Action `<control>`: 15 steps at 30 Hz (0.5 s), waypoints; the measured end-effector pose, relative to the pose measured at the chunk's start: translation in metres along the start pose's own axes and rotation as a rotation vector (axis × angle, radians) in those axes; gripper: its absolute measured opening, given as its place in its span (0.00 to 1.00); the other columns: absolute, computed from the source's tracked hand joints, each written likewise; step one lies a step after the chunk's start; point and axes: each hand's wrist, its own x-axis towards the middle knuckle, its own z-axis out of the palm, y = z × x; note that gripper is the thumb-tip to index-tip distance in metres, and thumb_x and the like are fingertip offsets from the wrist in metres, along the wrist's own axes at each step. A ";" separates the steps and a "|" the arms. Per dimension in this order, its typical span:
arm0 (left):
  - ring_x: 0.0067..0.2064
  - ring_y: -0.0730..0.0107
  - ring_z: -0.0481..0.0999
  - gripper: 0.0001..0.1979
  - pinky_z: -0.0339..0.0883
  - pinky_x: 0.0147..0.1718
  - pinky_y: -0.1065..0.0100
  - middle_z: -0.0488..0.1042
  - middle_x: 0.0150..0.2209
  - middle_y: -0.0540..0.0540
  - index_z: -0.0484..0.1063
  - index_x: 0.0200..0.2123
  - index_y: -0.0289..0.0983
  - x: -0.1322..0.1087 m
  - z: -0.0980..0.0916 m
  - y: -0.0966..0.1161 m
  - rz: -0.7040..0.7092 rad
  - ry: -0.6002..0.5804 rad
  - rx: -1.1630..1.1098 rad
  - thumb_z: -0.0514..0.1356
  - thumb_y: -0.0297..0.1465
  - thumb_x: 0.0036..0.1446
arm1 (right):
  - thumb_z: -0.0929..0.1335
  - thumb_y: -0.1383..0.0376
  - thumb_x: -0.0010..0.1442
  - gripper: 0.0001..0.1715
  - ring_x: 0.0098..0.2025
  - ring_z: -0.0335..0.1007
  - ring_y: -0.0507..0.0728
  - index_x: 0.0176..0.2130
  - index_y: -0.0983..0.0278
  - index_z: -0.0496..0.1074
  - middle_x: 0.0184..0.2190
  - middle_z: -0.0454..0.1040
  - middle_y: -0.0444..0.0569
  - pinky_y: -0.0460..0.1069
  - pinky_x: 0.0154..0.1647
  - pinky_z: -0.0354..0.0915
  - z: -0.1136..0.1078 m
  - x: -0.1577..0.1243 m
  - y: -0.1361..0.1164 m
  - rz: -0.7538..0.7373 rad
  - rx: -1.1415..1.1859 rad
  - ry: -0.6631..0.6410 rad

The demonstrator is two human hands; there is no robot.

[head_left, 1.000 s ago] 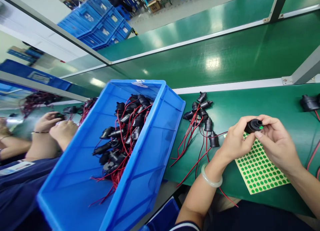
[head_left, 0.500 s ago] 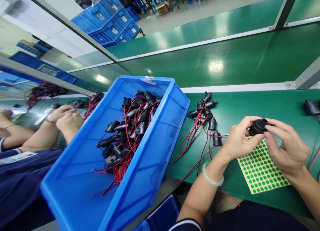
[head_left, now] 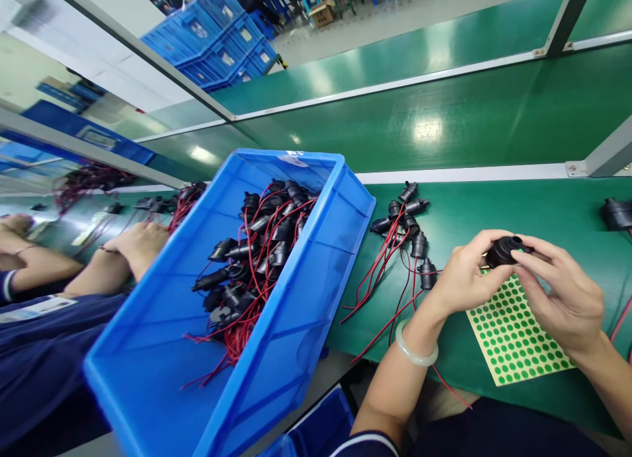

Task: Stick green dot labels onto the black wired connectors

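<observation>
My left hand (head_left: 467,276) is closed round a black round plastic part (head_left: 502,251) with a short spout on top. My right hand (head_left: 563,289) pinches the same part from the right, its fingertips against the side. A bit of green, like a dot sticker, shows by the right fingertips. Under both hands lies a pale sheet of green dot stickers (head_left: 518,338) on the green table. To the left of my left hand, several black parts with red wires (head_left: 409,225) lie in a loose cluster. A red wire trails below my left wrist.
A large blue bin (head_left: 316,299) holding many black parts with red wires stands left of the cluster. Another black part (head_left: 617,213) lies at the far right. Co-workers' hands (head_left: 141,246) are beyond the bin. A metal-framed partition (head_left: 444,174) borders the table's back.
Both my hands have shifted slightly left with the black part, which is tilted a little differently. The co-worker's hands beyond the bin have moved lower.
</observation>
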 end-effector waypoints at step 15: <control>0.42 0.68 0.77 0.26 0.69 0.44 0.67 0.76 0.42 0.43 0.68 0.46 0.35 0.003 -0.004 0.000 -0.196 -0.012 -0.516 0.73 0.38 0.49 | 0.74 0.75 0.56 0.42 0.50 0.76 0.59 0.65 0.58 0.63 0.61 0.68 0.57 0.54 0.50 0.72 -0.005 0.000 0.011 -0.176 -0.141 -0.067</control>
